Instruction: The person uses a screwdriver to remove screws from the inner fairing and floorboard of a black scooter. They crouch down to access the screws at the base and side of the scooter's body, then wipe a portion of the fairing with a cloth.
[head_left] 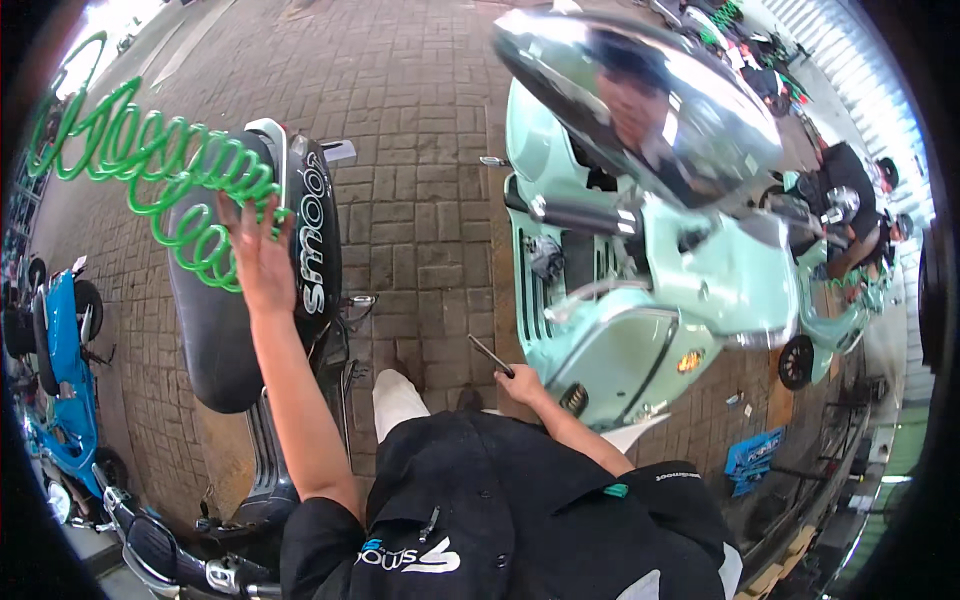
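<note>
My left hand (262,255) reaches up at the left with extended, parted fingers against a green coiled hose (160,150), over the black seat (220,360) of a scooter. My right hand (522,385) is closed on a slim dark metal tool (488,352), low beside the front of a mint-green scooter (620,360). That scooter has a large glossy dark windscreen (700,120) with reflections, and a crumpled grey bundle (546,257) on its floorboard.
A blue scooter (65,370) stands at far left, another mint scooter (835,320) at right. A co-worker (835,175) in black is among vehicles there. A blue tray-like object (752,462) lies on the brick paving (420,200) at lower right, near a corrugated wall (850,80).
</note>
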